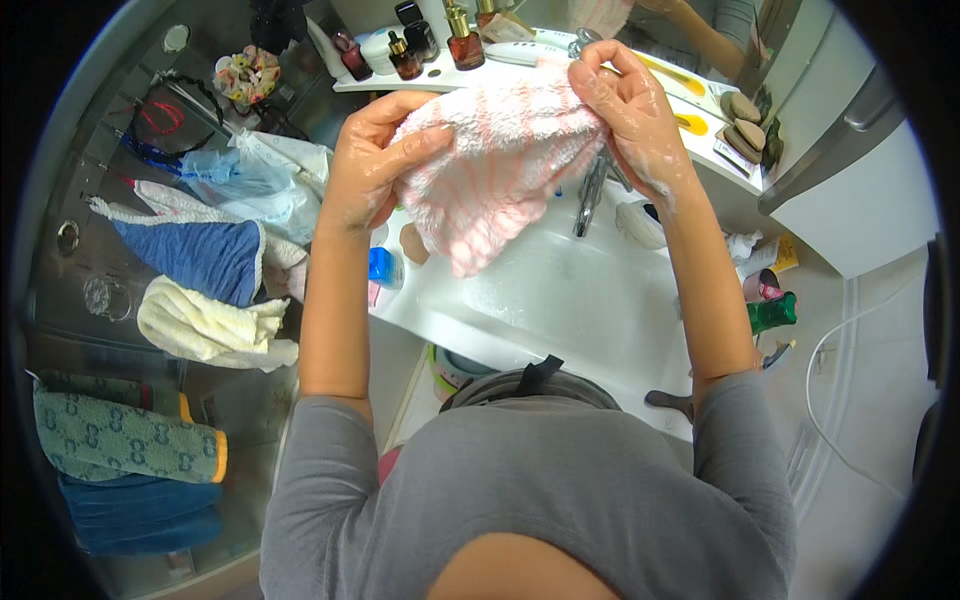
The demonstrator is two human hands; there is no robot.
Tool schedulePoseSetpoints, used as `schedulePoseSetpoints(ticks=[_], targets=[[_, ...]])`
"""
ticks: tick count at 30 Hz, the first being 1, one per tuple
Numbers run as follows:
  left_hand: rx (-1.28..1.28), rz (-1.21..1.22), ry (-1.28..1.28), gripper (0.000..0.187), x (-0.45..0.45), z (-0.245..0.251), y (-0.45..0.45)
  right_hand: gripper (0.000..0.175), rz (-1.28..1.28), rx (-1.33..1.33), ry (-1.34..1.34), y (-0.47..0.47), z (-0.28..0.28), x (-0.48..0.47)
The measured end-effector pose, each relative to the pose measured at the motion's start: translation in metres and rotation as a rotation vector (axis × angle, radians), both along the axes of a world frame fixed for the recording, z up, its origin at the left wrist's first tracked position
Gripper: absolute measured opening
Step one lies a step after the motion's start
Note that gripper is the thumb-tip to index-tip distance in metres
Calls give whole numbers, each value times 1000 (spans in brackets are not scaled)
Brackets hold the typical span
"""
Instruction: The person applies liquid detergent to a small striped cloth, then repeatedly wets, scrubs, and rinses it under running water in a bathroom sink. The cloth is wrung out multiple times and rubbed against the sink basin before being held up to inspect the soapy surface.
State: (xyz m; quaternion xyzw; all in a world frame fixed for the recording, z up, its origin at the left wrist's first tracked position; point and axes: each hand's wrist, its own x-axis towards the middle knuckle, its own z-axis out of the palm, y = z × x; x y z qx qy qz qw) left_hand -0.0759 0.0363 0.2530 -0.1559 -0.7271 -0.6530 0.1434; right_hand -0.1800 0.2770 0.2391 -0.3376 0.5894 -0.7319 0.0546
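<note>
A white washcloth with pink stripes [495, 157] is held up in both hands over the white sink basin [577, 300]. Its left side is pinched by my left hand [386, 161], thumb on top of the terry fabric. At the upper right corner, my right hand [626, 112] grips the cloth between thumb and curled fingers. Both hands look wet, with some suds near my right wrist. The lower part of the cloth hangs loose above the basin. A chrome faucet [591, 199] stands behind it, partly hidden by the cloth and my right hand.
Dropper bottles [405, 60] and jars line the shelf behind the sink. A blue-capped bottle [384, 268] stands on the left rim. Towels hang at left, including a blue one [195, 255] and a yellow one [210, 322]. A green bottle [772, 312] lies right of my right forearm.
</note>
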Motion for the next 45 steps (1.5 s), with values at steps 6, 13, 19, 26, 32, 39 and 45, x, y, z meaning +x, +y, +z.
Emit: schedulePoseSetpoints(ticks=[6,13,19,26,32,39,45], targets=[[-271,71,7,34,-19,-11,-12,21,-89,294,116,-7,-3,-11],[-147,-81,-136,58,-15,-8,28,25,233,35,49,-26,11,9],[328,-167,-183,37,-16,13,25,59,-142,33,235,-18,-24,18],[592,-191,-136,30,-29,3,14,63,201,756,-125,28,-212,17],[783,-66,-83,26,-17,10,-42,48,84,636,-402,91,-287,48],[843,-25,-95,23,-4,9,-51,29,-32,-36,-893,115,-306,54],[715,173,-230,35,-4,-48,-125,36,65,-392,-932,159,-272,46]])
